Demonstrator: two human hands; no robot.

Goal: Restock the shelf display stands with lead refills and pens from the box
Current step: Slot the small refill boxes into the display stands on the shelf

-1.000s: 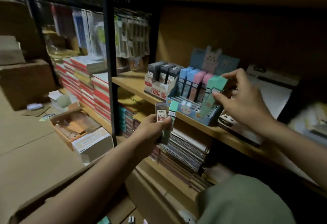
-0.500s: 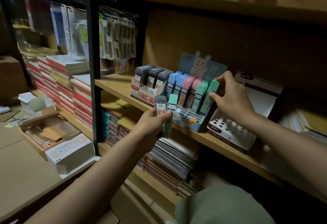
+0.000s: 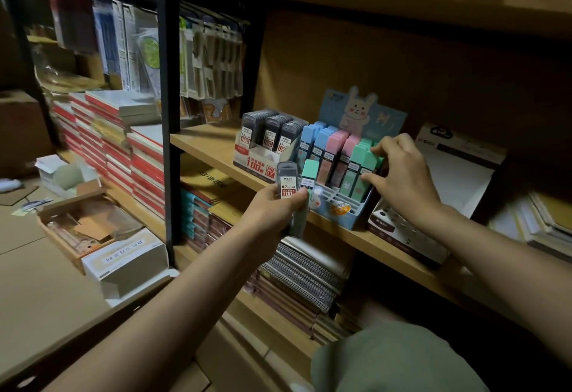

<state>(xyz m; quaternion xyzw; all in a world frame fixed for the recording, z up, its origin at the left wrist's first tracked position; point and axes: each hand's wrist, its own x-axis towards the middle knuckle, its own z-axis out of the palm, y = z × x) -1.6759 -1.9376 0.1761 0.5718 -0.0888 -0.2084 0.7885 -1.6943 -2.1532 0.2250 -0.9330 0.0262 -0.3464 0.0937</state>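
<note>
On the middle shelf stands a blue rabbit display stand (image 3: 343,216) filled with blue, pink and green lead refill cases. My right hand (image 3: 400,172) pinches the rightmost green case (image 3: 366,172) standing in that stand. My left hand (image 3: 274,209) is held just in front of the shelf edge and grips two cases upright: a dark 0.7 refill case (image 3: 287,179) and a green refill case (image 3: 309,175). To the left sits a white stand (image 3: 258,161) holding dark 0.7 refill cases.
A white perforated pen stand (image 3: 399,232) sits right of the rabbit stand. Spiral notebooks (image 3: 305,271) fill the shelf below. A black upright post (image 3: 168,113) divides the shelving. Stacked red-edged books (image 3: 123,144) and open cartons (image 3: 93,230) lie at the left on the floor.
My right hand has pushed the green case down into the stand's right end. My left hand kept holding its two cases, and the view shifted slightly right.
</note>
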